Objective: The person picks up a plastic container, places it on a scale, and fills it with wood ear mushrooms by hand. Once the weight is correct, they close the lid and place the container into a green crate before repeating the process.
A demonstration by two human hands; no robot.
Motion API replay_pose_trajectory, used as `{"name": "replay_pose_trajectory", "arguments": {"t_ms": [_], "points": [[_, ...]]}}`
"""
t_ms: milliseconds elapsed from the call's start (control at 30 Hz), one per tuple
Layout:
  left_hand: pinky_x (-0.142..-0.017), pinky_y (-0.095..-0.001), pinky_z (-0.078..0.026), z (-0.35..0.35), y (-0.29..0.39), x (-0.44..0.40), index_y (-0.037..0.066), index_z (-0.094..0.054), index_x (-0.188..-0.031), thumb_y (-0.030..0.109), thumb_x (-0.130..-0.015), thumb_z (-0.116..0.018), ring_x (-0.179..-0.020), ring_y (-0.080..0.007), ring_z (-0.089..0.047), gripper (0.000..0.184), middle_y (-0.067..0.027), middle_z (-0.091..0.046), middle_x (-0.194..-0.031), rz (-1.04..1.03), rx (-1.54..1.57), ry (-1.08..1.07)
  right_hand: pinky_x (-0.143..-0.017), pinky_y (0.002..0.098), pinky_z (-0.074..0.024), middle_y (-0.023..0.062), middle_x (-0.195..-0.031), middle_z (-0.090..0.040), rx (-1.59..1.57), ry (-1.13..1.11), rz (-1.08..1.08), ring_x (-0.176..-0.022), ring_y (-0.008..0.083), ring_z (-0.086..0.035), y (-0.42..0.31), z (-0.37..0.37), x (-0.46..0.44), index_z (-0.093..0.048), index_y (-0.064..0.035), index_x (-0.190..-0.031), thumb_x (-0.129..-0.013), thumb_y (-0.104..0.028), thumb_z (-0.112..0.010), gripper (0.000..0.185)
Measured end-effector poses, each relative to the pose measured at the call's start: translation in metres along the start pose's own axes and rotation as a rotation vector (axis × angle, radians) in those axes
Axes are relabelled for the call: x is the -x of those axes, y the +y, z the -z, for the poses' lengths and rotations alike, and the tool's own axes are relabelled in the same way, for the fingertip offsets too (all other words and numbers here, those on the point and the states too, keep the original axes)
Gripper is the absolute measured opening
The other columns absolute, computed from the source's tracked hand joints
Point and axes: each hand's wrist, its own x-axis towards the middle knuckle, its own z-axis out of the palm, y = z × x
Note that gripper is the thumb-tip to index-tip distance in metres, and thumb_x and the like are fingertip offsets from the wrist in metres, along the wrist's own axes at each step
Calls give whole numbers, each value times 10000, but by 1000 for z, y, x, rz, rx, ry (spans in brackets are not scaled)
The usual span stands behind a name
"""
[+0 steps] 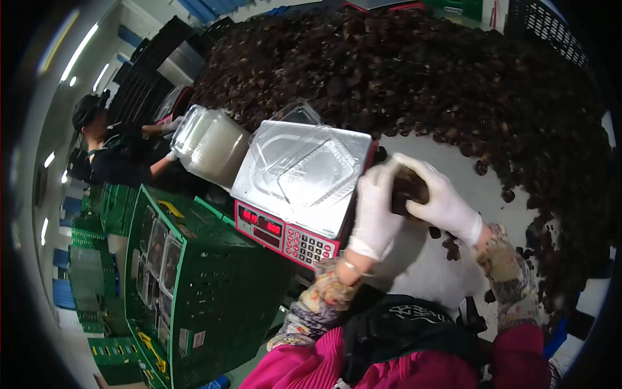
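Both my hands, in white gloves, are cupped together around a clump of dark brown pieces, which look mushroom-like. My left hand presses on the clump from the left, close to the right edge of a red-framed digital scale. From the other side my right hand curls its fingers over the clump. A clear plastic tray lies on the scale's silver plate, with a second clear container at its back edge. The scale's red digits are lit. The gloves hide part of the clump.
A large heap of dark brown pieces covers the white table. Left of the scale stands a stack of clear trays. A green crate holds filled clear boxes. Another person works at the far left.
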Motion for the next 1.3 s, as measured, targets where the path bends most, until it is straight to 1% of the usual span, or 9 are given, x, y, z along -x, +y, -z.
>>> {"name": "replay_pose_trajectory", "arguments": {"t_ms": [200,233,267,400,467,600,933,1100,1300], "points": [[-904,-314,-470,101,-37,-23,24,-485,-1292,-123,-685,-626,-1017,-206,-575,640,-102,-569,-1108,-67,-89,304,-998,372,-411,158,-1208,-568,-49,-63,454,-1142,310,-526,-28,-64,-118,-461,-75,-1325,-667,0,-659,692],[-959,-375,-417,115,-49,-18,45,-487,-1304,-32,-638,-691,-1081,-268,-527,701,-126,-559,-1141,44,-224,227,-980,364,-427,182,-1194,-569,-79,-74,508,-1116,320,-549,-14,-85,-137,-445,-64,-1327,-646,-22,-681,722],[-1015,-436,-365,125,-66,-9,66,-489,-1315,59,-591,-756,-1145,-331,-479,772,-150,-549,-1174,154,-360,152,-972,381,-440,201,-1229,-554,154,-474,145,-1133,331,-555,-33,-76,-145,-405,-49,-1366,-648,-81,-698,776],[-1006,-421,-381,141,-74,13,56,-428,-1382,143,-559,-815,-1146,-335,-468,914,-160,-547,-1203,359,-510,-12,-967,390,-452,168,-1298,-533,444,-510,188,-1161,314,-551,-17,-87,-139,-367,-40,-1411,-672,-279,-728,856],[-1020,-382,-386,143,-89,18,44,-405,-1400,62,-631,-809,-1139,-304,-490,868,-150,-546,-1214,354,-29,55,-942,387,-464,144,-1287,-545,403,-512,262,-1118,306,-574,-22,-60,-139,-464,-48,-1343,-691,-309,-721,748],[-1042,-365,-374,135,-69,20,31,-432,-1386,23,-709,-770,-1194,-270,-491,757,-149,-530,-1276,258,-158,87,-904,363,-480,147,-1092,-649,147,-182,152,-1035,294,-618,5,-1,-92,-653,-28,-1106,-787,-196,-657,360],[-961,-347,-436,68,-6,29,7,-602,-1184,-23,-801,-696,-1087,-241,-567,395,-102,-623,-1151,-28,-292,354,-1087,384,-374,127,-1437,-429,559,-250,-200,-1362,309,-350,103,43,60,-523,-195,-1335,-849,-70,-589,506],[-828,-337,-513,-31,20,62,52,-670,-1094,109,-715,-781,-953,-267,-634,398,-125,-649,-1080,-87,114,-270,-953,371,-454,116,-1152,-591,448,-220,-197,-1135,290,-519,113,43,70,-639,-76,-1061,-811,-65,-616,251],[-820,-367,-531,-84,16,60,188,-528,-1322,202,-769,-700,-1038,-258,-603,579,-58,-576,-1233,-240,-133,-667,-828,291,-482,89,-961,-632,70,112,-545,-892,169,-609,69,78,111,-626,-23,-964,-844,-77,-612,132]]}}
